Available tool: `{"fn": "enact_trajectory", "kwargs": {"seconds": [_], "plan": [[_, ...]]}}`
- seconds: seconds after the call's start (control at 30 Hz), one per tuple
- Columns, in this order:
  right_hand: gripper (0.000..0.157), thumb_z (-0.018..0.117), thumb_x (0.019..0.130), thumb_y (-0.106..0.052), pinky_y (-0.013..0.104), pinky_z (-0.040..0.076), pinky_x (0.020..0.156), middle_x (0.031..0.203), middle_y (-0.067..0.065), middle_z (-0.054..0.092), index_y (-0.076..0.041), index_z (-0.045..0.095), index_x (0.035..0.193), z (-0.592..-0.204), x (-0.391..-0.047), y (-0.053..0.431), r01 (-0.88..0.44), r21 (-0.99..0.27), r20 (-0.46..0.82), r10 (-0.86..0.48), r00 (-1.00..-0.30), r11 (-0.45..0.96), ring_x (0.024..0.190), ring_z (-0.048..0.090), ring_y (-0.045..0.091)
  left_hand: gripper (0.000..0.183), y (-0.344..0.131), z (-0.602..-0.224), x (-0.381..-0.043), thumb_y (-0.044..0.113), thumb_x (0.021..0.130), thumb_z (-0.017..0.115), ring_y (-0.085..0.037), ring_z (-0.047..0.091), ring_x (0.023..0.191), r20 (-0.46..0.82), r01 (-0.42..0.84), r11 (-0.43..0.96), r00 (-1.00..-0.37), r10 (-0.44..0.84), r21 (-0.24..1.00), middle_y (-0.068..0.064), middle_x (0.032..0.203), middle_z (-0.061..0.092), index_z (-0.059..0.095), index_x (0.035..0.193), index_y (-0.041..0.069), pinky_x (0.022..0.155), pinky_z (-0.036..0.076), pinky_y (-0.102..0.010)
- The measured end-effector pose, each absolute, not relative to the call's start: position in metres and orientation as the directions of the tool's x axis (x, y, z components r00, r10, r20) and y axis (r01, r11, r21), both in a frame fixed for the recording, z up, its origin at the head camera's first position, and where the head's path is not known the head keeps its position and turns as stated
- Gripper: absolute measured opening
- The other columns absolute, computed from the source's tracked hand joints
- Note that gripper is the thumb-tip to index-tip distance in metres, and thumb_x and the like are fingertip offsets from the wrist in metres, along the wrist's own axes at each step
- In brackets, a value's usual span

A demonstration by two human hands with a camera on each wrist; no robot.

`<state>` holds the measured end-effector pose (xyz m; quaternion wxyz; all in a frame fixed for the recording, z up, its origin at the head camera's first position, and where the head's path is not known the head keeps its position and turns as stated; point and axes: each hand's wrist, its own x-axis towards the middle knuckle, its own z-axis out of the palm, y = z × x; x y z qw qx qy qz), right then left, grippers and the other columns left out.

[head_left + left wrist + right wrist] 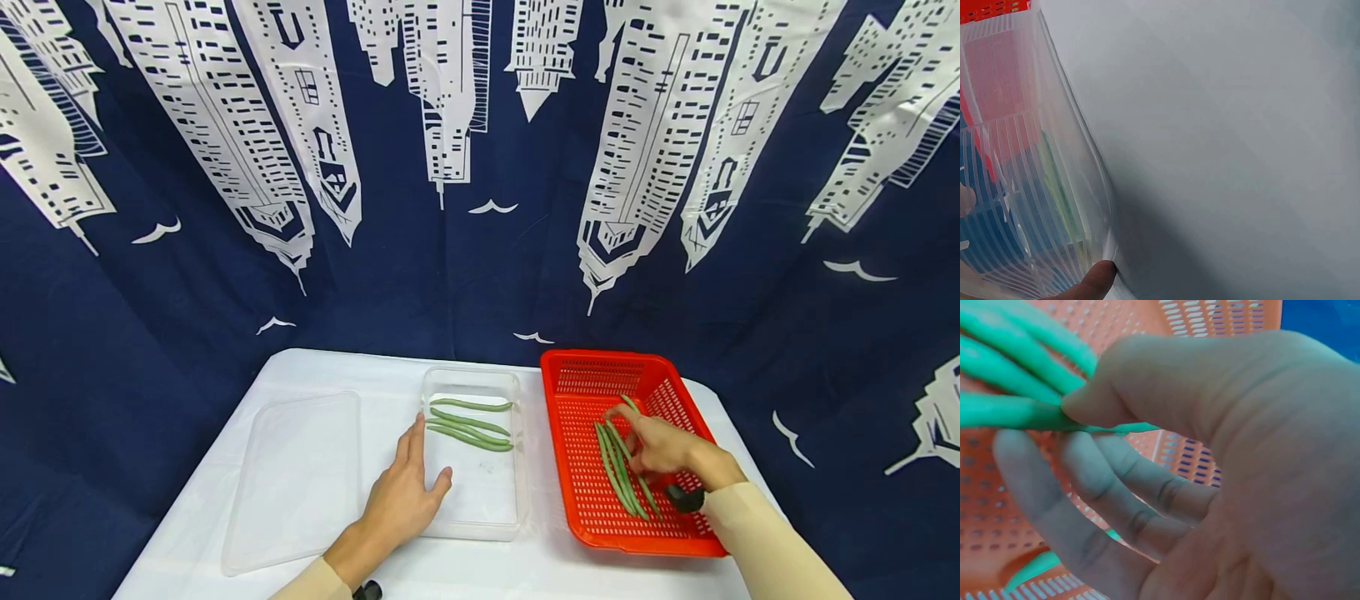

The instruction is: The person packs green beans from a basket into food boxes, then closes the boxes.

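Observation:
In the head view, my right hand (663, 446) is inside the red basket (558, 442). Its thumb and fingers pinch a green bean (1016, 414), seen up close in the right wrist view. Several other green beans (613, 471) lie lengthwise in the basket beside the hand. My left hand (401, 496) rests at the left rim of a clear plastic container (498, 531), its fingers extended along the edge. Several green beans (468, 427) lie crosswise, roughly side by side, toward the far end of that container. One fingertip (1100, 275) shows against the container's wall in the left wrist view.
A flat translucent lid (296, 475) lies on the white table (555, 575), left of the container. Behind the table hangs a dark blue cloth (450, 275) printed with white buildings and birds. The basket stands right of the container, its rim higher than the beans.

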<state>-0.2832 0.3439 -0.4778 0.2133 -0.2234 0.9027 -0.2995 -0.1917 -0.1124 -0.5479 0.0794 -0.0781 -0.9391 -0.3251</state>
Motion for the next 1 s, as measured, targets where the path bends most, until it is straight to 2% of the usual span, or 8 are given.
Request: {"fn": "enact_trajectory", "kwargs": {"seconds": [0.13,0.27,0.43,0.6,0.7,0.8,0.93,1.0], "plan": [[0.084,0.078,0.086,0.015,0.025,0.057,0.067,0.101,0.015,0.076,-0.004,0.044,0.161,-0.474,-0.286,0.337,-0.370,-0.588,-0.186,-0.565,-0.804,0.720,0.070,0.065,0.012,0.099,-0.112,-0.548,-0.191,0.038,0.110,0.075,-0.039,0.083,0.096,0.202,0.202,0.776,-0.974,0.098,0.597,-0.024,0.182,0.044,0.021,0.185,0.001,0.084,0.069,-0.058],[0.086,0.076,0.086,0.016,0.024,0.057,0.070,0.104,0.013,0.075,-0.007,0.048,0.164,-0.468,-0.285,0.326,-0.384,-0.569,-0.164,-0.558,-0.814,0.727,0.074,0.065,0.012,0.099,-0.112,-0.548,-0.192,0.037,0.110,0.075,-0.039,0.083,0.094,0.202,0.200,0.774,-0.975,0.095,0.601,-0.023,0.182,0.044,0.021,0.185,0.002,0.082,0.069,-0.057],[0.090,0.075,0.085,0.019,0.024,0.055,0.069,0.097,0.008,0.071,-0.007,0.050,0.168,-0.461,-0.282,0.312,-0.429,-0.537,-0.111,-0.565,-0.818,0.727,0.073,0.062,0.010,0.099,-0.113,-0.548,-0.192,0.038,0.110,0.074,-0.038,0.083,0.094,0.200,0.200,0.774,-0.975,0.097,0.601,-0.023,0.182,0.044,0.021,0.185,0.002,0.081,0.069,-0.056],[0.088,0.076,0.085,0.016,0.024,0.054,0.072,0.095,0.001,0.071,-0.007,0.053,0.167,-0.454,-0.279,0.298,-0.512,-0.475,-0.021,-0.591,-0.806,0.716,0.075,0.061,0.004,0.098,-0.112,-0.548,-0.192,0.038,0.110,0.074,-0.042,0.083,0.100,0.202,0.202,0.772,-0.975,0.097,0.602,-0.024,0.181,0.045,0.021,0.185,0.001,0.083,0.069,-0.058],[0.085,0.078,0.087,0.013,0.027,0.055,0.081,0.100,-0.004,0.074,-0.009,0.055,0.166,-0.450,-0.277,0.290,-0.529,-0.447,0.000,-0.591,-0.807,0.722,0.078,0.064,0.002,0.099,-0.112,-0.548,-0.191,0.037,0.111,0.075,-0.042,0.083,0.099,0.199,0.198,0.773,-0.975,0.095,0.603,-0.025,0.181,0.045,0.021,0.185,0.002,0.082,0.070,-0.058],[0.081,0.080,0.090,0.009,0.034,0.050,0.091,0.105,-0.006,0.075,-0.013,0.057,0.164,-0.447,-0.275,0.282,-0.521,-0.429,0.004,-0.575,-0.818,0.738,0.083,0.065,0.002,0.099,-0.113,-0.548,-0.191,0.037,0.111,0.075,-0.041,0.083,0.098,0.191,0.191,0.775,-0.977,0.092,0.603,-0.025,0.181,0.046,0.020,0.185,0.002,0.079,0.070,-0.057],[0.076,0.081,0.090,0.008,0.033,0.052,0.090,0.109,-0.002,0.079,-0.015,0.061,0.160,-0.443,-0.272,0.271,-0.518,-0.412,0.025,-0.560,-0.828,0.749,0.083,0.068,0.002,0.100,-0.113,-0.549,-0.191,0.037,0.111,0.075,-0.043,0.083,0.103,0.187,0.193,0.771,-0.977,0.097,0.607,-0.026,0.181,0.045,0.018,0.186,0.003,0.079,0.070,-0.056],[0.073,0.080,0.090,0.008,0.029,0.056,0.082,0.110,0.002,0.081,-0.015,0.063,0.157,-0.441,-0.271,0.266,-0.523,-0.408,0.039,-0.558,-0.829,0.748,0.081,0.068,0.002,0.100,-0.113,-0.549,-0.192,0.038,0.111,0.074,-0.044,0.083,0.108,0.187,0.195,0.768,-0.977,0.099,0.610,-0.026,0.181,0.044,0.017,0.186,0.003,0.081,0.070,-0.056]]}}
